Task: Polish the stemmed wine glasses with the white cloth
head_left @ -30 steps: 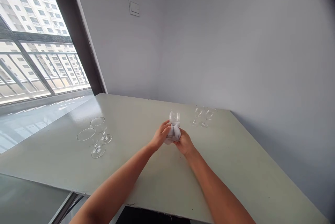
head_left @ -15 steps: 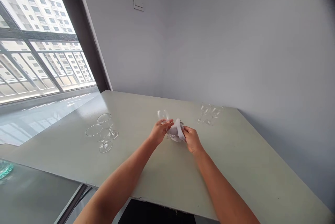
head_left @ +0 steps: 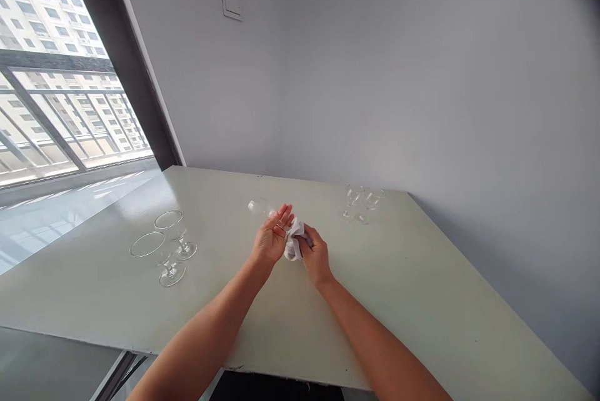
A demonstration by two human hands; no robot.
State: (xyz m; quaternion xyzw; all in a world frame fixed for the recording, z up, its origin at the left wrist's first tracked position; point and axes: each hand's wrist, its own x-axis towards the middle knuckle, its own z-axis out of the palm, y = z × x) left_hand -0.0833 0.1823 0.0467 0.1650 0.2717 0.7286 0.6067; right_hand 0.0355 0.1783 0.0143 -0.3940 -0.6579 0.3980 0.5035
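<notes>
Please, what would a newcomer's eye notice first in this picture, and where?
Probably the tilted wine glass at the left hand, beside the white cloth bunched in the right hand. Next, two stemmed glasses stand on the table's left side, and two more stemmed glasses far right, near the wall.

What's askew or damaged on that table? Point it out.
The near edge of the table looks ragged toward the middle, perhaps chipped, breaking its straight line. The glass at the left hand is tilted, likely from handling. The other four glasses stand upright; no spill shows.
</notes>
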